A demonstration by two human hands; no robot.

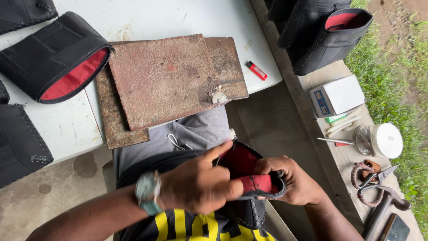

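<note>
Down at six o'clock, in the person's lap, sits a black leather pouch with a red lining, its mouth turned up toward the camera. It lies right between the two hands, touching both. The left hand comes in from seven o'clock, a teal-strapped watch on its wrist; its grip is closed over the near rim of the pouch, thumb pressed on the red edge and forefinger stretched up along the opening. The right hand comes in from five o'clock and is likewise clamped on the pouch, fingers curled round its far end at the black stitched rim.

Over at three o'clock, on a concrete ledge, stands a small white carton with a blue label panel on its end face; the print is too small to make out. Just below it lie pale sticks, one with a green tip, then a round white lidded tub, and scissors at four o'clock.

On the white table at twelve o'clock lie two rusty brown slabs, one overlapping the other, with a small red lighter at one o'clock just beside them. A larger black bag with red lining lies at ten o'clock, and another at two o'clock.
</note>
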